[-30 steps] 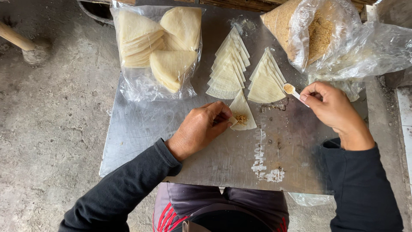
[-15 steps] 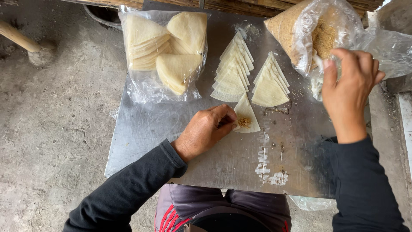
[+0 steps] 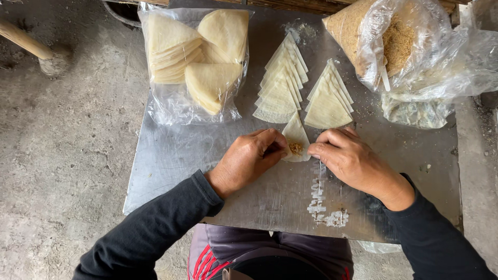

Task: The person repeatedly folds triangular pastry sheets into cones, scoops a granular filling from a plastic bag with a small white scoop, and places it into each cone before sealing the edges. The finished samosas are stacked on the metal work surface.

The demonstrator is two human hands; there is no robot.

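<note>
Both hands, left hand (image 3: 249, 158) and right hand (image 3: 347, 158), pinch a filled triangular wrapper (image 3: 295, 136) from either side. Clear bags sit behind: wrapper stacks (image 3: 194, 62) left, crumb filling (image 3: 399, 44) right. Bare metal tabletop (image 3: 171, 166) stretches toward its left edge.

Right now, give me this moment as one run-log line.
left hand: pinching wrapper edge | right hand: touching other edge | wrapper: triangular, on metal sheet, brown filling showing | wrapper stacks: behind it
</note>
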